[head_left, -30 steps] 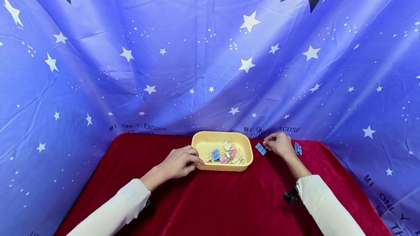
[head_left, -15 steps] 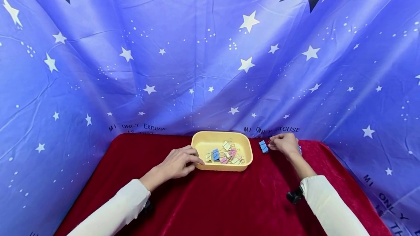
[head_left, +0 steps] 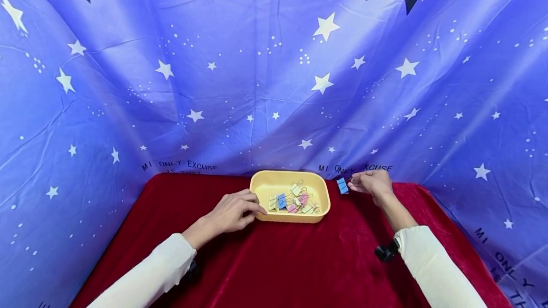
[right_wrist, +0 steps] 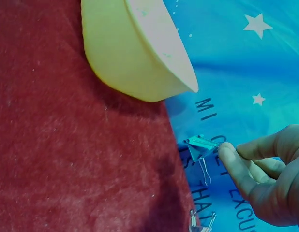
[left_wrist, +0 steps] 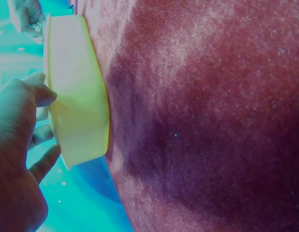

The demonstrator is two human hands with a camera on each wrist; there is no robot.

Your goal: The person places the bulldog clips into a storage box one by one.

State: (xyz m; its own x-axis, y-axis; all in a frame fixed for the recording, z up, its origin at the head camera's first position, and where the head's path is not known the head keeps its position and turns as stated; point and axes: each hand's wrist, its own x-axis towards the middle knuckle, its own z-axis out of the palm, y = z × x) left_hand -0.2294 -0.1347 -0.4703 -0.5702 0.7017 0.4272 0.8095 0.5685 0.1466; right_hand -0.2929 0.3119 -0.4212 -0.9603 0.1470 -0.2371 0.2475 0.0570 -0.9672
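Observation:
In the head view a yellow plastic box (head_left: pixel 322 217) stands near the back of the table, holding several blue, pink and pale yellow binder clips (head_left: pixel 293 201). My left hand (head_left: pixel 233 210) grips its left end; in the left wrist view the thumb (left_wrist: pixel 44 95) and fingertips meet at the rim. Right of the box, my right hand (head_left: pixel 373 187) pinches a blue binder clip (head_left: pixel 342 186) by a wire handle, the other handle hanging loose in the right wrist view. The clip looks raised off the cloth. Another clip (right_wrist: pixel 201 227) shows partly at that view's bottom edge.
Dark red velvet cloth (head_left: pixel 274 265) covers the table. A blue curtain (head_left: pixel 265 84) with white stars and lettering rises behind the table's back edge and along both sides.
My right hand has shifted right and then slightly upward, lifting and turning the blue clip. The other blue clip at the right is now hidden in the head view. My left hand stays put.

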